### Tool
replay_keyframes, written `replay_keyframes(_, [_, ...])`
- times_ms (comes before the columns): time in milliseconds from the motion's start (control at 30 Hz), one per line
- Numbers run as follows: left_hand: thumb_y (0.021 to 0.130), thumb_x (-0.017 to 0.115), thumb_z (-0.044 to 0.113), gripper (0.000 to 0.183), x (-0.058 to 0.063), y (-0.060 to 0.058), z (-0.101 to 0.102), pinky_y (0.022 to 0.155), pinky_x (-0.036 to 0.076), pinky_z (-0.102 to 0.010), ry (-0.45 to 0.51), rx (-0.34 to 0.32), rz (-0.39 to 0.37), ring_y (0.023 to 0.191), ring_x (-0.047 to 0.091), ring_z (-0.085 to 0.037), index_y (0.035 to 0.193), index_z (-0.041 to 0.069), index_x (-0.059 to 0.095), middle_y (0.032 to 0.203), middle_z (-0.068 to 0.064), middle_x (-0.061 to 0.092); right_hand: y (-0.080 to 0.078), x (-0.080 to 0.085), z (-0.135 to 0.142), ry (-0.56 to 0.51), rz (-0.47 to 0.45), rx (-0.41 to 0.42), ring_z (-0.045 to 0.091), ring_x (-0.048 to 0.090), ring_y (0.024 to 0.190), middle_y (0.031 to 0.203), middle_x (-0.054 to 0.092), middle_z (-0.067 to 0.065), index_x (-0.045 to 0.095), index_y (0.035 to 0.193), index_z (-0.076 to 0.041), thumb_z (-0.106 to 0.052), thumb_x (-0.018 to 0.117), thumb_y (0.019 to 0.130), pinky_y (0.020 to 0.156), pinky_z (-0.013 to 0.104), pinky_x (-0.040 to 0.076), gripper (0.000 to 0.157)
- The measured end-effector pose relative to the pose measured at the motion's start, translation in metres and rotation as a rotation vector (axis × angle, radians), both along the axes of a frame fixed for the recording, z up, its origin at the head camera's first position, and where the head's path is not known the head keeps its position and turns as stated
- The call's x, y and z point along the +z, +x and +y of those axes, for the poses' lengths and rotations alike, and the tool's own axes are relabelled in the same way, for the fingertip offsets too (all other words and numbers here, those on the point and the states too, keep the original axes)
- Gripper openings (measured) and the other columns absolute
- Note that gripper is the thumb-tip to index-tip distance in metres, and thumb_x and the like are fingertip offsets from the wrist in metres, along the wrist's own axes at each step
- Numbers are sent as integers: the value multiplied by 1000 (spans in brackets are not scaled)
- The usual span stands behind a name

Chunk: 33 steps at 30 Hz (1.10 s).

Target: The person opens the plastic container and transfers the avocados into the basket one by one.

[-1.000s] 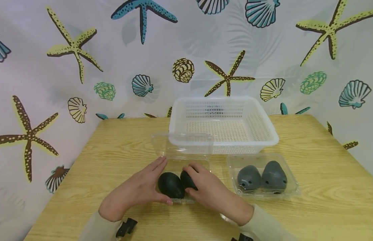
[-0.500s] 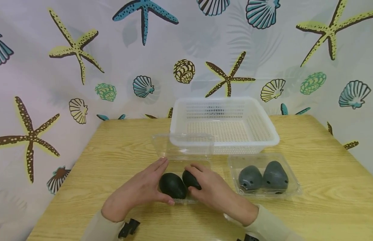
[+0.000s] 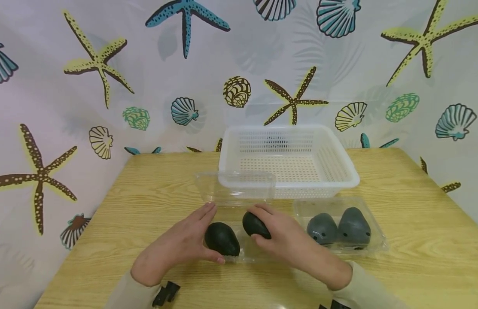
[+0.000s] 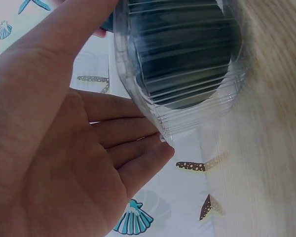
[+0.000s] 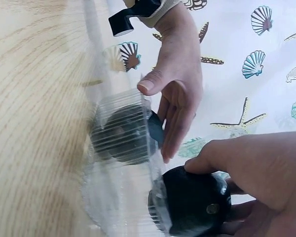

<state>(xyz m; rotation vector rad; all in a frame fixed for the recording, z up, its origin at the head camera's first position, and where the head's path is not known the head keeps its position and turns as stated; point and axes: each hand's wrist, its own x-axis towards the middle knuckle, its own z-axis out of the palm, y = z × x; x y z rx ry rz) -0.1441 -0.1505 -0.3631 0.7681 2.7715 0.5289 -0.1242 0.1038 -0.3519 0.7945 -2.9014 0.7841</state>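
I have an avocado [image 3: 255,225] clasped in my right grip [image 3: 280,232]. My left grip [image 3: 186,239], fingers straight, touches the clear box [image 3: 248,251] around another avocado [image 3: 222,239].

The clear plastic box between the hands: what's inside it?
One dark egg-shaped fruit lies inside the open clear plastic box. The right hand grips another dark fruit, maybe partly inside, and hides the box's right end from the head camera.

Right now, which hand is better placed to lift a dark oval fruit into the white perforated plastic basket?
Likely the right hand: it grips one dark oval fruit, and the basket lies nearer that side. The left hand holds none, touching the clear plastic container.
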Motion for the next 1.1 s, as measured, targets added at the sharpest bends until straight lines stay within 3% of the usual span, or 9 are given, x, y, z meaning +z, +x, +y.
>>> replay_keyframes(133, [67, 83, 58, 121, 0, 0, 1, 119, 32, -50, -8, 6, -6, 152, 23, -32, 156, 0, 24, 165, -17, 19, 2, 10, 10, -21, -38, -24, 28, 66, 111, 140, 57, 8, 52, 142, -12, -19, 71, 90, 82, 39, 58, 55])
replay_keyframes(367, [68, 83, 58, 122, 1, -2, 2, 119, 32, -51, -14, 38, -50, 153, 21, -30, 158, 4, 22, 166, -13, 18, 0, 18, 29, -35, -22, -27, 29, 61, 121, 140, 58, 9, 53, 142, -12, -21, 72, 90, 91, 45, 56, 55])
replay_keyframes(867, [68, 84, 59, 121, 1, 1, -3, 118, 34, -51, -14, 39, -24, 151, 25, -31, 158, 5, 23, 165, -13, 21, -2, 31, 60, -43, 65, -16, 27, 63, 115, 135, 60, 11, 56, 137, -8, -17, 73, 89, 87, 43, 57, 51])
replay_keyframes(1100, [68, 83, 58, 120, -1, 0, -3, 118, 33, -51, -8, 30, -26, 151, 24, -31, 157, 4, 24, 165, -14, 21, -8, 35, 75, -45, 54, -30, 29, 64, 115, 132, 63, 12, 57, 135, -7, -17, 73, 89, 88, 45, 56, 50])
